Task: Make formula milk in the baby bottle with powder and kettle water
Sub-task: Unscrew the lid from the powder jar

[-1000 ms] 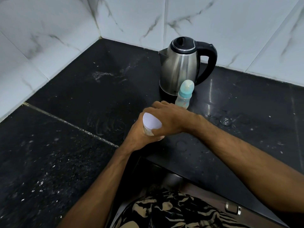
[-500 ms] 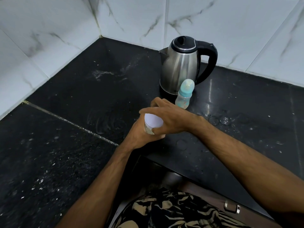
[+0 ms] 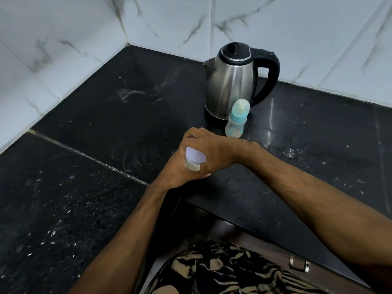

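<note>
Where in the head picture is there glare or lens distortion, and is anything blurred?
Head view: bright streaks of glare lie on the black counter right of the kettle; the wide lens bends the wall tile seams; the baby bottle is sharp; the small jar in both hands is slightly soft.

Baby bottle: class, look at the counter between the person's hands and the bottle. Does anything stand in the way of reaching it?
Nothing visible does. The baby bottle stands capped in front of the kettle, just beyond the right hand. Only bare counter lies between. Both hands, though, hold the small jar; left hand grips it below.
</note>
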